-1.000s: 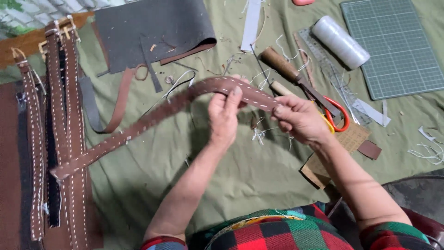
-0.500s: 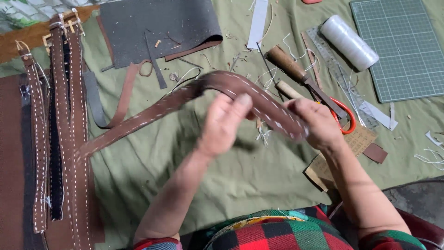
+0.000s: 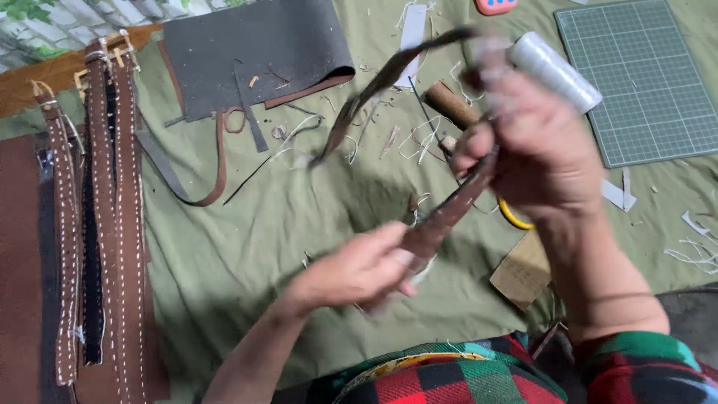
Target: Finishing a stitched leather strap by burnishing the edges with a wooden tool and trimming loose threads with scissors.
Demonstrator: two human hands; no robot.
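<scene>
Leather strap runs mid-frame, raised above the green-clothed surface, pinched low by the left hand and gripped higher by the right hand; firm, well-apart grips should prevent twisting.

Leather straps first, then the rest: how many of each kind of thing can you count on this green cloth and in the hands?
Stitched brown straps: 4, one held, three lying at left
Dark leather sheet: 1
White thread spool: 1
Green cutting mat: 1
Wooden-handled tool: 1
Total: 8
</scene>
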